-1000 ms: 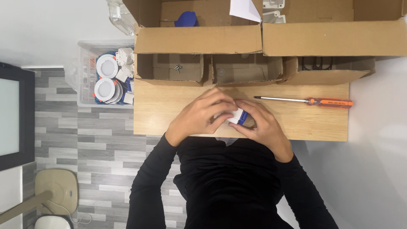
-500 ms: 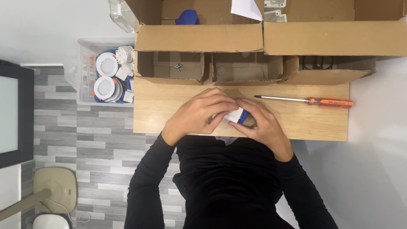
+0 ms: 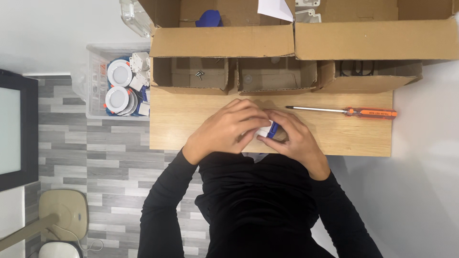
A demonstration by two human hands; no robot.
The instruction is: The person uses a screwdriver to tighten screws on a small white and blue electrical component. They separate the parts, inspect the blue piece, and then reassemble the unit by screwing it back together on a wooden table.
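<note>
At nine o'clock, a clear bin of finished round lights. Centre worktop: our left hand and right hand both clasp a small white-and-blue part, assembly seemingly unfinished. At three o'clock, the screwdriver lies untouched.

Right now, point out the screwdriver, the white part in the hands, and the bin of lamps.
screwdriver (image 3: 370, 112): head view, orange handle.
white part (image 3: 264, 130): head view, visible strip between the fingers.
bin (image 3: 94, 81): head view, left clear wall.
</note>
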